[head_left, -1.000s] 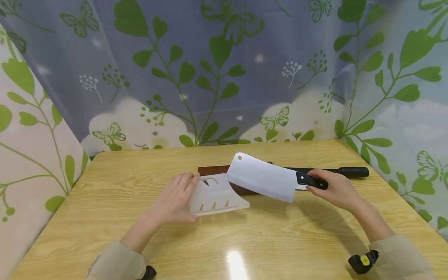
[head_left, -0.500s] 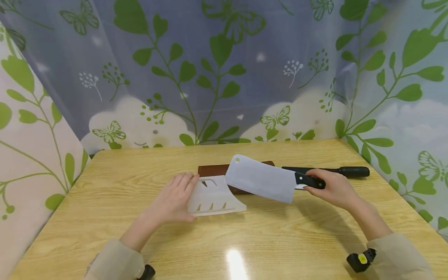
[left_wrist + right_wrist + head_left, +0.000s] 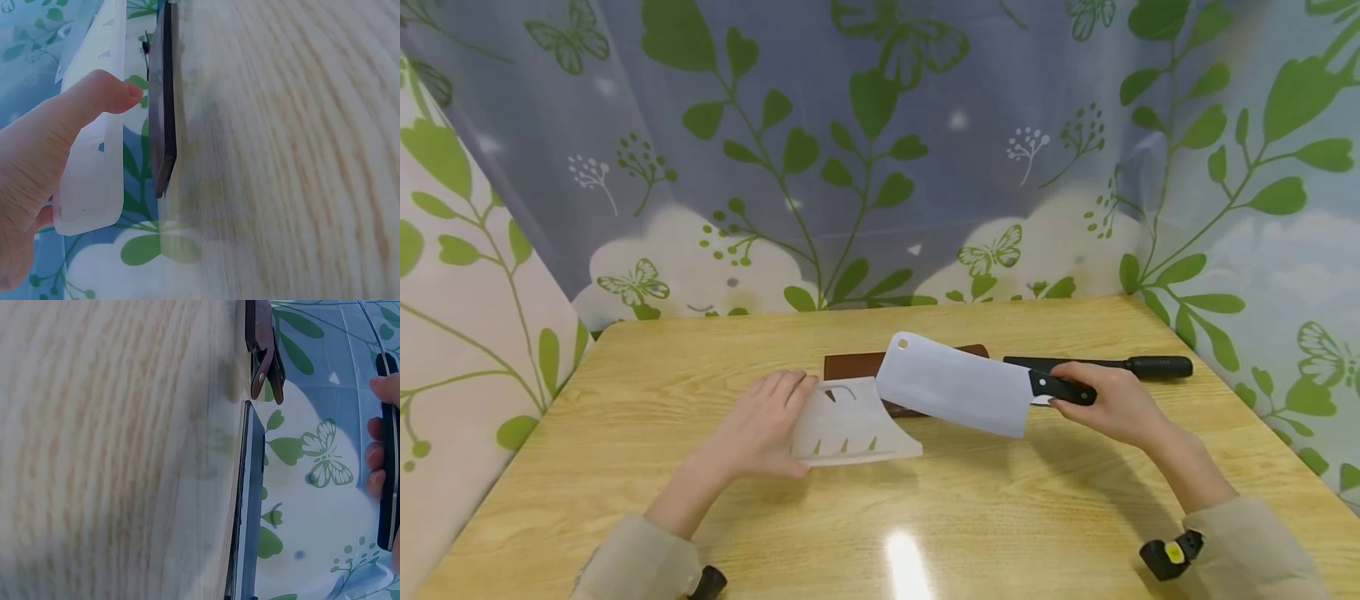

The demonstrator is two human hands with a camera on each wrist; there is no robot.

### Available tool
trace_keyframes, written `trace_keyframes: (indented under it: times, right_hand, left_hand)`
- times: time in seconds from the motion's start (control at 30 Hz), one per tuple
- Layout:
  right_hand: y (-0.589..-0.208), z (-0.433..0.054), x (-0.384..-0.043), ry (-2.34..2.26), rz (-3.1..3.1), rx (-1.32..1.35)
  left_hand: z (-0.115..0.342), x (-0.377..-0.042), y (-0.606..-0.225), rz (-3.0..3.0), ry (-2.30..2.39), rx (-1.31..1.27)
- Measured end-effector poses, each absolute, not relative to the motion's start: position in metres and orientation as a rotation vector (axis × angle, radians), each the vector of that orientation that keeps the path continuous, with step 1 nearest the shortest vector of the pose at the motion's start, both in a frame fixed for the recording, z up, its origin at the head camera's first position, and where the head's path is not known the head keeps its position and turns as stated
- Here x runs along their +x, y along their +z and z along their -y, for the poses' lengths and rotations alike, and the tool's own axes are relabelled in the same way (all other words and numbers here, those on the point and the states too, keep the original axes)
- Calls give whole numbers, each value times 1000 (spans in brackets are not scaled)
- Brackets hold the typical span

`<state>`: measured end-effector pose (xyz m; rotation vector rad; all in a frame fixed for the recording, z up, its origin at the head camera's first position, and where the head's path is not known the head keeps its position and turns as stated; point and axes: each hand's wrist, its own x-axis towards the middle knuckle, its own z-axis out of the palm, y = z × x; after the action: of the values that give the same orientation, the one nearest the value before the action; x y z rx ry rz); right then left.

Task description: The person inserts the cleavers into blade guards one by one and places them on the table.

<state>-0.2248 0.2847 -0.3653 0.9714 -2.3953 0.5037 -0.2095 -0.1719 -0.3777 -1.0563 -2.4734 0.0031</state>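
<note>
While the left hand (image 3: 771,425) is gripping a white sheath (image 3: 853,421) at its left end, the right hand (image 3: 1116,404) is holding a cleaver (image 3: 955,385) by its black handle (image 3: 1062,387). Both things are hanging over the desk (image 3: 700,375), the cleaver to the right of the sheath, with its blade tilting so that the holed corner is pointing up and to the left. This corner is standing right at the curved edge of the sheath; whether the two are touching, the pictures are not showing surely.

Judging from this, the person is probably working on the fit between blade and sheath, but whether the blade is going in or coming out, I cannot tell. For the next move, I am supposing, both hands are needing a steady grip, the blade is needing to lie in line with the sheath, and the thumb and fingers are needing to stay away from the cutting edge.

Compared with one second ago, the sheath and the cleaver are sitting slightly further to the left, and both hands are keeping the same grips. Behind them, a brown flat case (image 3: 853,365) and a black-handled tool (image 3: 1157,367) are lying in their same places.
</note>
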Motion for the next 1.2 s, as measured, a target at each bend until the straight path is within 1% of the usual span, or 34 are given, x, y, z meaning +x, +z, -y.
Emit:
trace_keyframes:
  times: [0.4, 0.73, 1.2]
  right_hand:
    - [-367, -284, -219, 512, 2352, 1148]
    - [-364, -283, -214, 496, 2367, 1195]
    - [-367, -286, -217, 521, 2308, 1204]
  left_hand:
    - [182, -210, -372, 2522, -10, -1044]
    - [182, -207, -371, 2522, 112, -1080]
    - [168, -199, -371, 2436, 266, -994]
